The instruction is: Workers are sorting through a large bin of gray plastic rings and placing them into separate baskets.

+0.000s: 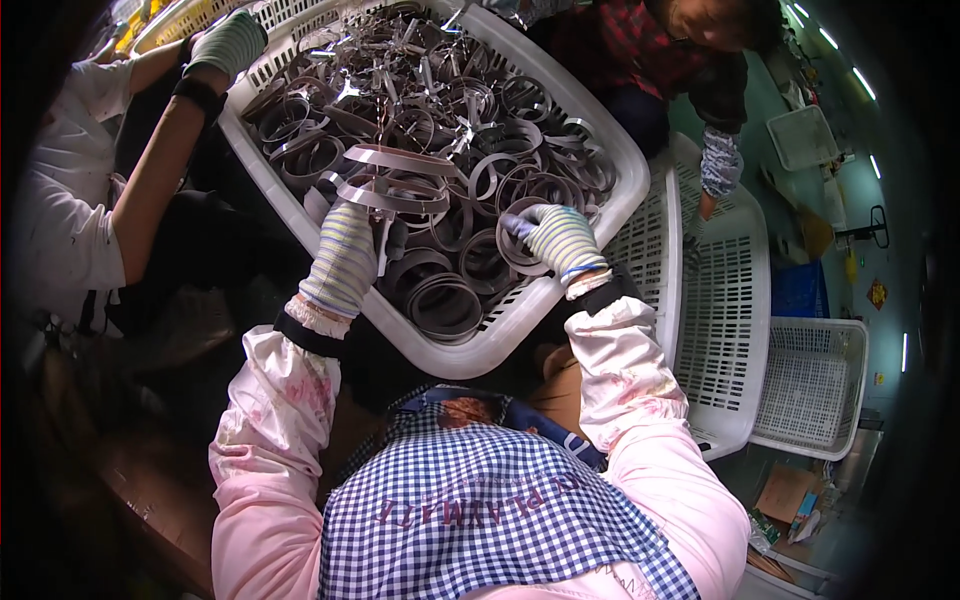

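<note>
A large white plastic basket (pixel 487 352) in front of me is heaped with grey-brown metal rings (pixel 443 308). My left hand (pixel 343 258), in a striped knit glove, is closed at the near left side of the heap. It grips flat metal bands (pixel 392 194) that stand out above the pile; its fingertips are partly hidden. On the right of the heap, my right hand (pixel 562 240), gloved alike, has its fingers curled together at the edge of a metal ring (pixel 503 243). Small shiny metal clips (pixel 388 82) lie tangled among the rings toward the far side.
On the left, a person's gloved hand (pixel 228 45) rests by the basket's far left rim. Another person at the far right reaches a sleeved arm (pixel 721 162) into a white basket (pixel 735 330). Beyond it stands another white basket (pixel 812 390), with a blue bin (pixel 799 291) behind.
</note>
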{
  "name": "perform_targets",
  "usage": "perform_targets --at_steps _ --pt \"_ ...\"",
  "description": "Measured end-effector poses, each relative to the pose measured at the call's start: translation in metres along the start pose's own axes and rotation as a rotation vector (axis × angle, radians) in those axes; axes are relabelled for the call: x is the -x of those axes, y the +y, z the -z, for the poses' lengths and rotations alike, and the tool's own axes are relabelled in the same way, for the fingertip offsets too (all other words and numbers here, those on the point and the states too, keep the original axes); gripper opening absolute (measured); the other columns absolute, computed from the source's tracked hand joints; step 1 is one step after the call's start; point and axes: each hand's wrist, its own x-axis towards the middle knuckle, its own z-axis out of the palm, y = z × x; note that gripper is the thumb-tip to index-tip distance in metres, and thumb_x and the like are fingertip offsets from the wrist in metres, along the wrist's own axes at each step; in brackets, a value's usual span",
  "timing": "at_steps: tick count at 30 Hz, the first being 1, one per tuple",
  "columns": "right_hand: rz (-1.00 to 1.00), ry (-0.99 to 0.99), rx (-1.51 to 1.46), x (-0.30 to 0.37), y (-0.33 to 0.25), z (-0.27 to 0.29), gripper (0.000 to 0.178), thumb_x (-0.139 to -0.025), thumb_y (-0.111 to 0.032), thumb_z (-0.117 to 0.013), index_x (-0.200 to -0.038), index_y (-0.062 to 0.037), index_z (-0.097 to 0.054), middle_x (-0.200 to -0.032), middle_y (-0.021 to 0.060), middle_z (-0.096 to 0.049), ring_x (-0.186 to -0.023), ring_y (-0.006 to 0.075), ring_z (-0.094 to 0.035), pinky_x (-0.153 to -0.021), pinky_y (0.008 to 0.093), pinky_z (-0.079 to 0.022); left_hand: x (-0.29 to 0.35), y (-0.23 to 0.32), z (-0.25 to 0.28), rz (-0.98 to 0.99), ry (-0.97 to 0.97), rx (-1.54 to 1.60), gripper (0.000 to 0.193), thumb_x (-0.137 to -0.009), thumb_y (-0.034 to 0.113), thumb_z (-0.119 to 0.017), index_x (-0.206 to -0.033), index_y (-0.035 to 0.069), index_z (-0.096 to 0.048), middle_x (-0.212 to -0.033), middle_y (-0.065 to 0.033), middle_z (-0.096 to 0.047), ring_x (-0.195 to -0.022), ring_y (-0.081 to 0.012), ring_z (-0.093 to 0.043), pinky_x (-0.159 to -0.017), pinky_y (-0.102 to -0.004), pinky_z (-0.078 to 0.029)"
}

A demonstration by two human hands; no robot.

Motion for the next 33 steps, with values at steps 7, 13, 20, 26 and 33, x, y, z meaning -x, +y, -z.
perform_targets --at_steps 7,13,20,26,33 --pt "-0.146 0.092 0.022 -0.016 -0.012 -0.022 0.062 -0.086 -0.064 -0.063 -0.111 -0.0082 -0.073 -0.108 0.0175 -0.072 -0.104 0.0348 -0.067 -0.093 0.0435 -0.052 0.003 -0.001 -0.002 -0.074 -0.1 -0.014 0.037 -0.096 0.043 -0.062 -0.102 0.008 -0.067 -0.073 -0.0027 -0.065 -0.05 -0.0126 -0.055 -0.043 -0.0257 -0.041" --pt "-0.088 0.051 -0.069 -0.015 -0.004 -0.019 0.034 -0.087 -0.038 -0.064 -0.106 -0.0106 -0.072 -0.104 0.018 -0.072 -0.097 0.0372 -0.068 -0.09 0.0462 -0.053 0.0 -0.005 -0.002 -0.071 -0.063 0.041 0.026 -0.095 0.034 -0.065 -0.106 0.01 -0.064 -0.079 -0.0016 -0.068 -0.052 -0.0116 -0.06 -0.04 -0.0238 -0.045" --pt "0.021 0.356 -0.285 -0.01 -0.003 -0.009 0.021 -0.091 -0.025 -0.065 -0.103 -0.0087 -0.06 -0.086 0.0196 -0.07 -0.085 0.0408 -0.068 -0.08 0.0491 -0.053 0.005 0.004 -0.015 -0.108 -0.047 -0.052 0.031 -0.095 0.038 -0.066 -0.105 0.009 -0.064 -0.074 -0.0018 -0.067 -0.05 -0.0117 -0.059 -0.042 -0.0237 -0.046" --pt "0.198 0.534 -0.547 0.0 0.009 0.021 0.027 -0.093 -0.019 -0.069 -0.117 -0.0069 -0.068 -0.1 0.0151 -0.074 -0.09 0.029 -0.07 -0.084 0.0372 -0.053 0.003 -0.004 -0.011 -0.065 -0.048 0.025 0.031 -0.096 0.037 -0.062 -0.109 0.009 -0.064 -0.079 -0.0038 -0.069 -0.05 -0.0128 -0.059 -0.042 -0.0241 -0.047" --pt "0.158 0.672 -0.778 0.0 0.024 0.036 0.024 -0.087 -0.01 -0.075 -0.11 -0.0033 -0.072 -0.096 0.0111 -0.072 -0.091 0.0199 -0.068 -0.084 0.0311 -0.054 0.005 -0.004 -0.015 -0.072 -0.108 0.017 0.033 -0.096 0.035 -0.062 -0.116 0.009 -0.06 -0.084 -0.0049 -0.07 -0.05 -0.0132 -0.059 -0.041 -0.0243 -0.046"
